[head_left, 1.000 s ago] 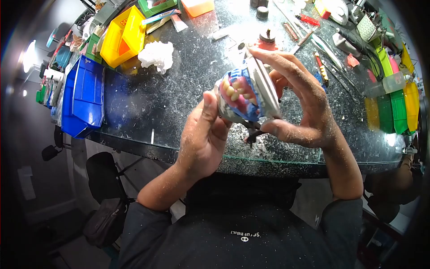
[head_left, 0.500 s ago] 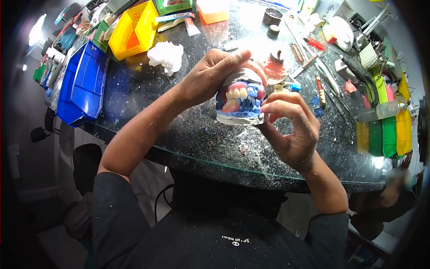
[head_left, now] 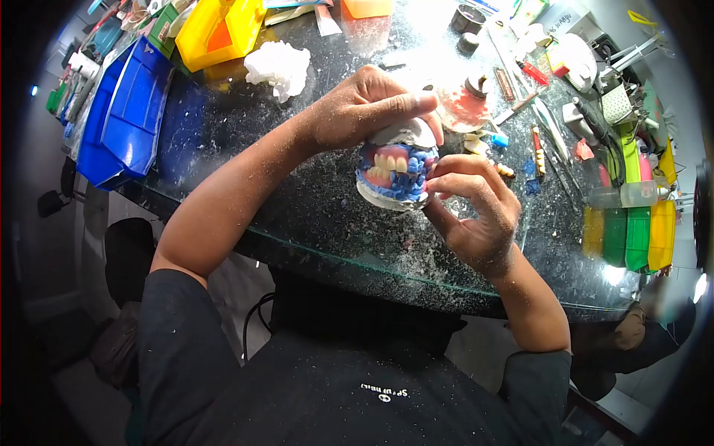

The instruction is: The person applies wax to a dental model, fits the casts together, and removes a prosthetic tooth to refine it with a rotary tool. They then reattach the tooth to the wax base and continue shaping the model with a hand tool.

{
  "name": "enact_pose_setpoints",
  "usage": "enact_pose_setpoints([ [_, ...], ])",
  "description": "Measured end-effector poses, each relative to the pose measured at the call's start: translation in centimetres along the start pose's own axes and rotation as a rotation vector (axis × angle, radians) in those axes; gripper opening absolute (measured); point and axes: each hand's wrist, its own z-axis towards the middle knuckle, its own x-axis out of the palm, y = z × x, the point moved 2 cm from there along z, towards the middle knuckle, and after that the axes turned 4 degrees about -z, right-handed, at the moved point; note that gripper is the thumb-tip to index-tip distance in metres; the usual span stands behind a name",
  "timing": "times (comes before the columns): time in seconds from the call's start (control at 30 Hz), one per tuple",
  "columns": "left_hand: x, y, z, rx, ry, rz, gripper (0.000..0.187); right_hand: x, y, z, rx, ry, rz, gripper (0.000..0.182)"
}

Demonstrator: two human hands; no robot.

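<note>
A dental model (head_left: 395, 196) with white plaster bases, blue and pink wax and cream-coloured teeth is held up over the bench, its front teeth towards me. My left hand (head_left: 364, 111) is closed over its top base, with the thumb across the upper part. At the model's right side, my right hand (head_left: 482, 215) has its thumb and fingers bent together against the wax and lower base. Whether a small piece sits between those fingertips is hidden. Behind the model lies a pink dental base (head_left: 462, 111) with a dark piece on top.
White dust and scraps cover the dark bench (head_left: 335, 245). To the left are a blue bin (head_left: 123, 119), a yellow bin (head_left: 216, 37) and crumpled tissue (head_left: 277, 70). On the right lie a tooth strip (head_left: 538, 152), a red-handled tool (head_left: 534, 73) and green and yellow bins (head_left: 638, 238).
My view has shifted slightly. The model is tilted a little differently, its upper part leaning back. Both hands stay on it.
</note>
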Motion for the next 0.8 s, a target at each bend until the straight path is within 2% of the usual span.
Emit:
enact_pose_setpoints([
  [0.23,-0.3,0.6,-0.5,0.054,-0.052,0.036,0.042,0.3,-0.3,-0.1,-0.073,0.054,-0.064,0.027],
  [0.7,-0.5,1.1,-0.5,0.061,-0.081,0.016,0.047,-0.1,-0.2,0.4,-0.163,0.115,-0.053,0.033],
  [0.8,-0.4,0.5,-0.5,0.028,-0.085,-0.010,0.049,-1.1,-0.2,0.7,-0.227,0.112,-0.128,0.031],
])
